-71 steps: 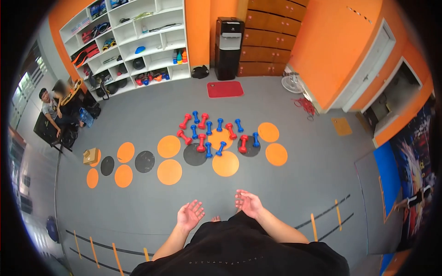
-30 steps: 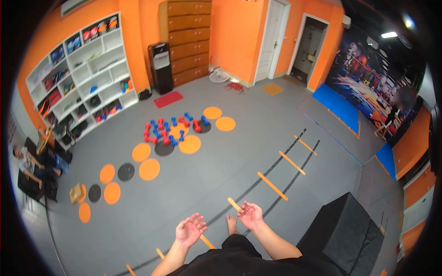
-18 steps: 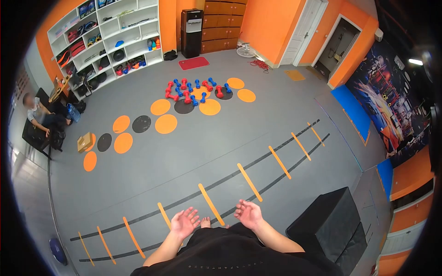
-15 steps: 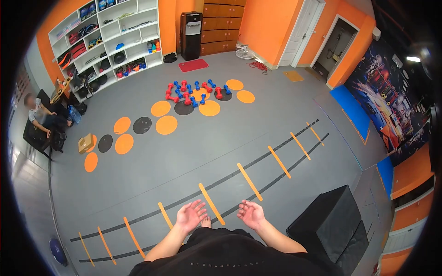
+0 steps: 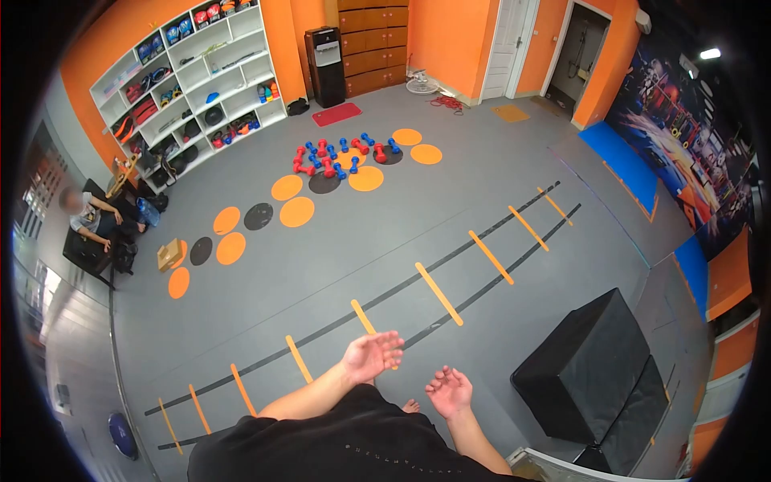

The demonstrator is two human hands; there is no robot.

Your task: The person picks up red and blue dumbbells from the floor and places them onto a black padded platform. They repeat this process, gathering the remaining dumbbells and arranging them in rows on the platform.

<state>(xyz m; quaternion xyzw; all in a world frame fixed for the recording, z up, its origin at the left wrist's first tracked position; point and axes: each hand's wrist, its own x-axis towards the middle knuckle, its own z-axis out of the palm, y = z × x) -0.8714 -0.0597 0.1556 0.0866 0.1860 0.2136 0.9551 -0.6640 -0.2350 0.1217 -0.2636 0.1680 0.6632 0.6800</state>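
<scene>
My left hand (image 5: pixel 373 357) is held out in front of my body with its fingers loosely stretched and nothing in it. Behind it on the floor runs a ladder pattern of dark lines with orange rungs (image 5: pixel 439 294). My right hand (image 5: pixel 450 392) is raised lower and to the right, palm up, fingers slightly curled and empty. A bare foot (image 5: pixel 411 406) shows between the hands, below my black shirt (image 5: pixel 345 442). Neither hand touches any object.
Red and blue dumbbells (image 5: pixel 328 169) lie among orange and black floor discs (image 5: pixel 297 213). A black padded block (image 5: pixel 582 361) stands at right. White shelves (image 5: pixel 217 60) hold gear. A person (image 5: pixel 92 217) sits at left near a cardboard box (image 5: pixel 170 254).
The view has shifted and rotated somewhat. My left hand has moved right and slightly up in view, while my right hand is a little lower and further right. Both remain empty.
</scene>
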